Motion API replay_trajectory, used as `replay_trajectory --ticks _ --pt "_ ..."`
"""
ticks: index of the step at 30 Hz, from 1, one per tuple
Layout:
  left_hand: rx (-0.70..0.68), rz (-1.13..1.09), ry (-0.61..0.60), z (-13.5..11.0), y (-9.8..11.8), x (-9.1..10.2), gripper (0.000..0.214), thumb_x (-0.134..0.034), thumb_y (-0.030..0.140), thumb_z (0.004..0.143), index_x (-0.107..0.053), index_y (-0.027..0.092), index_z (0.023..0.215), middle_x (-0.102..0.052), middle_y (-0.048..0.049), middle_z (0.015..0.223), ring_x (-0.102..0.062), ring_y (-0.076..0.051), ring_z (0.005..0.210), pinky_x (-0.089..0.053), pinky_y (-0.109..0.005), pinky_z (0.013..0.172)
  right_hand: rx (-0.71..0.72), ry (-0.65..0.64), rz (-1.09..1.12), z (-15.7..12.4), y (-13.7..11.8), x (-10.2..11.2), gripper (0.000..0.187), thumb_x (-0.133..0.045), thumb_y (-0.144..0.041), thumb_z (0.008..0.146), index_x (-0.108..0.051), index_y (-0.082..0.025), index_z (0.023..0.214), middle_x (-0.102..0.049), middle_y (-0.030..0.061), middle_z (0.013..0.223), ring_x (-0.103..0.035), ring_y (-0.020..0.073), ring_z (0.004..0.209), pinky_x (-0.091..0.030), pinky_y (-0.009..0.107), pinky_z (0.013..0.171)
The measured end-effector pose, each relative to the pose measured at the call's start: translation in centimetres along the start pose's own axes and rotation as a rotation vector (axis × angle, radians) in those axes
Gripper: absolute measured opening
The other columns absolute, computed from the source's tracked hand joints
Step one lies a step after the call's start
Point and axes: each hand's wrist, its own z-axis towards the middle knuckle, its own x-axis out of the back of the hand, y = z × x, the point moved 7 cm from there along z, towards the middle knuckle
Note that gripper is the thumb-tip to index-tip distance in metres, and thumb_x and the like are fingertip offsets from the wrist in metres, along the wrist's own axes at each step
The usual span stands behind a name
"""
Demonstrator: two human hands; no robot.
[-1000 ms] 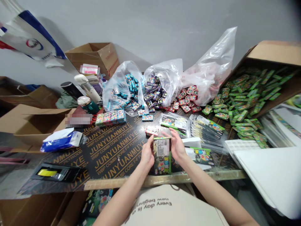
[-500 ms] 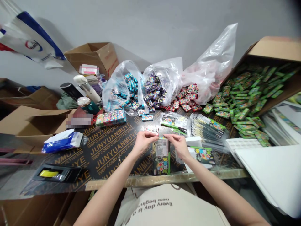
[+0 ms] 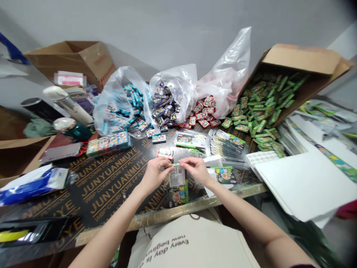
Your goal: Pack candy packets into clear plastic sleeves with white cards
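Note:
My left hand (image 3: 156,172) and my right hand (image 3: 197,169) meet near the table's front edge, fingertips pinched from both sides on a small green printed piece (image 3: 176,164). It sits at the upper end of a flat black-and-green printed packet (image 3: 177,191); whether the two are joined I cannot tell. The packet lies lengthwise toward my body. Just beyond my left fingers lies a small red-and-white printed box (image 3: 165,153). A blue box (image 3: 158,139) rests a little farther off. Right of my right hand is another black-and-green packet (image 3: 225,174) on white paper.
Clear bags hold blue boxes (image 3: 134,96), purple boxes (image 3: 164,102) and red boxes (image 3: 206,108). A tipped carton (image 3: 301,61) spills green boxes. Flat packets (image 3: 191,141) and dark slim packs (image 3: 227,149) lie mid-table; white sheets (image 3: 304,178) are right, bottles (image 3: 69,106) left.
The view has turned to the right, so the table appears shifted left. Both hands stay at the packet's upper end, fingertips closer together, with the green piece showing more plainly between them.

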Motion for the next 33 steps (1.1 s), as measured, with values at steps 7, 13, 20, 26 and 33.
replay_trajectory --ticks 7,13,20,26,33 --pt "-0.037 0.265 -0.085 -0.2 -2.2 -1.4 0.019 -0.045 0.023 0.084 -0.064 0.019 0.088 -0.061 -0.0048 0.086 -0.058 -0.016 0.081 -0.043 -0.026 0.073 0.128 -0.039 -0.546 1.5 1.5 5.7 0.034 -0.048 -0.033 0.086 -0.054 -0.024 0.117 -0.056 0.0057 0.120 -0.048 0.0198 0.111 -0.036 0.037 0.094" --pt "0.138 0.482 -0.193 0.3 -8.1 -3.5 0.022 -0.049 0.023 0.080 -0.065 0.017 0.094 -0.064 -0.0084 0.094 -0.058 -0.022 0.087 -0.044 -0.034 0.079 -0.077 -0.062 -0.922 1.1 7.3 14.0 0.030 -0.062 -0.036 0.073 -0.065 -0.022 0.099 -0.065 0.0087 0.087 -0.051 0.0272 0.091 -0.030 0.046 0.083" --pt "-0.137 0.567 -0.180 1.9 -1.4 -11.3 0.074 -0.065 0.045 0.066 -0.037 0.018 0.129 -0.043 -0.0136 0.128 -0.040 -0.028 0.114 -0.031 -0.041 0.095 0.003 0.026 -0.963 -4.3 7.3 14.9 0.031 -0.046 -0.004 0.068 -0.064 -0.022 0.086 -0.064 0.0037 0.087 -0.050 0.0210 0.091 -0.024 0.041 0.089" --pt "-0.365 0.606 -0.292 1.7 1.5 -18.3 0.027 -0.043 0.022 0.085 -0.050 0.016 0.111 -0.058 -0.0094 0.098 -0.050 -0.022 0.092 -0.036 -0.036 0.081 0.025 -0.098 -0.888 -7.6 6.5 14.9 0.023 -0.060 -0.025 0.069 -0.064 -0.025 0.092 -0.060 0.0048 0.107 -0.047 0.0256 0.105 -0.023 0.044 0.093" --pt "-0.434 0.569 -0.391 -1.6 1.9 -20.2 0.020 -0.046 0.026 0.084 -0.056 0.015 0.098 -0.056 -0.0084 0.087 -0.047 -0.021 0.085 -0.036 -0.036 0.076 -0.100 -0.101 -0.775 -8.7 7.2 15.9 0.045 -0.052 -0.046 0.079 -0.050 -0.028 0.120 -0.052 0.0061 0.123 -0.042 0.0256 0.115 -0.027 0.042 0.094"
